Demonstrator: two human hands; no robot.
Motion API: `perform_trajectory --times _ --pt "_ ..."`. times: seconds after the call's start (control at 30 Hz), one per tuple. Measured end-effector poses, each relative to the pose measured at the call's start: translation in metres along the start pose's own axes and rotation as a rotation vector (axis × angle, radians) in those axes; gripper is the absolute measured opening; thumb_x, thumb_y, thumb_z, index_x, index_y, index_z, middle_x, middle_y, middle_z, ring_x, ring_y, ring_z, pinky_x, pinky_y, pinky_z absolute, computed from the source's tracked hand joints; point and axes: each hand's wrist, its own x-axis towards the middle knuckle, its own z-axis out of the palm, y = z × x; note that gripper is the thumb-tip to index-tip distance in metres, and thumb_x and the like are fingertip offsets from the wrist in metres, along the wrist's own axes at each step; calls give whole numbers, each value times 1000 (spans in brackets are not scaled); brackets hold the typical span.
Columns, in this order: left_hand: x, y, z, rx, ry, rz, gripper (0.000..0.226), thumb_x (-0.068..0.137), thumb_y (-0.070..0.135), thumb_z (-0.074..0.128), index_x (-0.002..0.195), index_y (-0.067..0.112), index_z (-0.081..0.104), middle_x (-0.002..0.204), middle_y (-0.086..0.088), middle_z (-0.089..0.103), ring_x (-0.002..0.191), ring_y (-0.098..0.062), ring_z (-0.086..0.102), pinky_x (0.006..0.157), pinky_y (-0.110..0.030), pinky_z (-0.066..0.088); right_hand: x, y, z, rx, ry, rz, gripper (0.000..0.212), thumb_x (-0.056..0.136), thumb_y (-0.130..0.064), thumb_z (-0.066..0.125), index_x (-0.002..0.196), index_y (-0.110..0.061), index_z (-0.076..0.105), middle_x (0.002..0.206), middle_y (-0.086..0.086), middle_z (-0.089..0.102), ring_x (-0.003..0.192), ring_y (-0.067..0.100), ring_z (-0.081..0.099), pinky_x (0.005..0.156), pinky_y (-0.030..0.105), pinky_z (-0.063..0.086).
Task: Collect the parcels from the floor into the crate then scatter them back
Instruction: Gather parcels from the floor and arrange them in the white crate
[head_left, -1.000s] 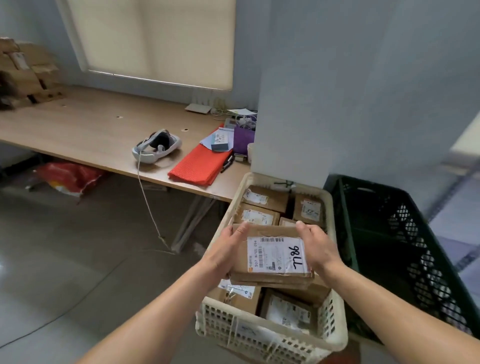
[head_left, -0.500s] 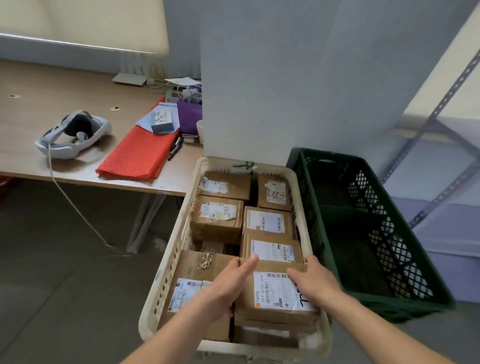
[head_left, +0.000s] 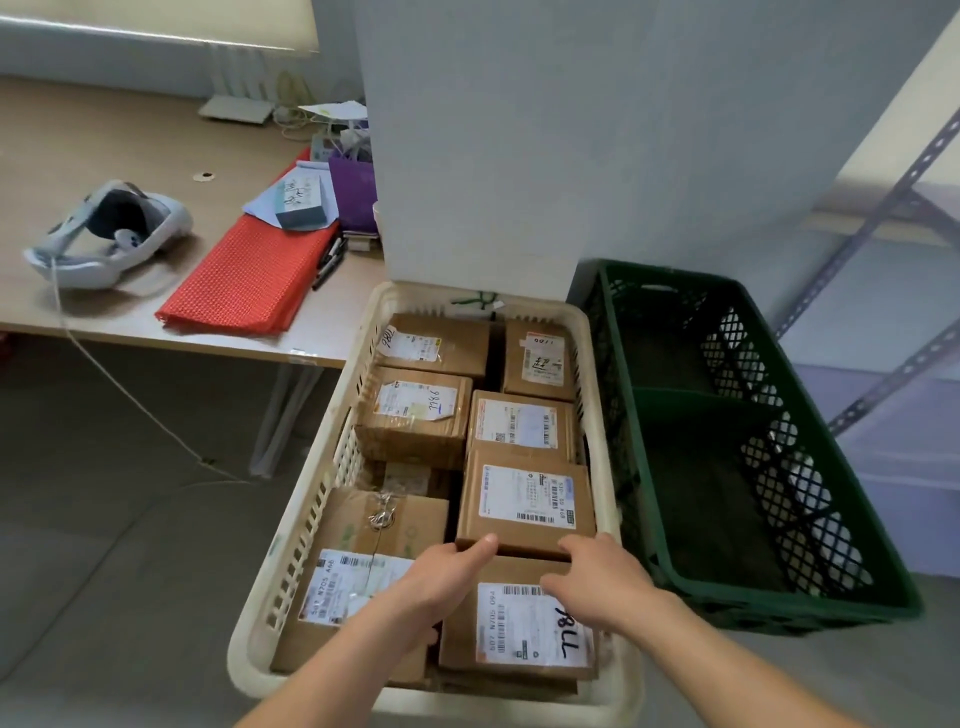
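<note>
Down at the near right corner of the cream slotted plastic crate (head_left: 306, 551) now lies the flat brown cardboard parcel (head_left: 519, 636) that both hands held above the load a second ago; it has been set down and let go. The left grip (head_left: 441, 582) has its thumb on the near edge of the next brown cardboard box with a white printed label (head_left: 524, 504). Its fingers are hidden, so I cannot tell whether it clasps anything. The right grip (head_left: 597, 577) is released, fingers loosely spread over the seam between the two boxes. With the crate packed in two rows, collecting looks all but finished.

Black marker on the set-down parcel reads "78LL", beside printed "507 N705 094". The neighbouring taped brown box (head_left: 358, 587) begins "507 N705". Farther labels are too small to read. Just right of the cream crate stands a dark green lattice plastic crate (head_left: 779, 605).
</note>
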Motion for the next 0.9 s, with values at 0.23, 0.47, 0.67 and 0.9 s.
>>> perform_trajectory --times 0.23,0.47,0.67,0.9 --pt "12 6 0 123 77 36 75 98 64 45 154 15 38 158 -7 41 143 -31 40 110 -51 38 16 2 -9 -94 -53 -49 29 89 -52 59 109 -33 66 100 -10 66 88 12 67 78 33 60" --pt "11 22 -23 362 210 233 75 98 60 48 155 11 37 157 -6 42 141 -22 44 111 -36 39 21 -11 -31 -81 95 -141 34 95 -54 58 123 -35 57 119 -9 63 96 10 63 80 31 57" --pt "-7 48 -56 529 440 377 85 91 66 54 160 26 24 168 1 9 153 -19 17 123 -40 25 24 -55 -55 30 170 -222 98 89 -72 56 164 -38 4 173 -4 10 154 21 28 119 44 37" --pt "-46 77 -100 569 595 549 80 91 63 58 157 31 26 168 8 3 154 -19 11 123 -47 27 3 -113 -87 78 316 -418 95 93 -78 43 164 -37 -3 174 3 -6 160 25 8 124 48 24"
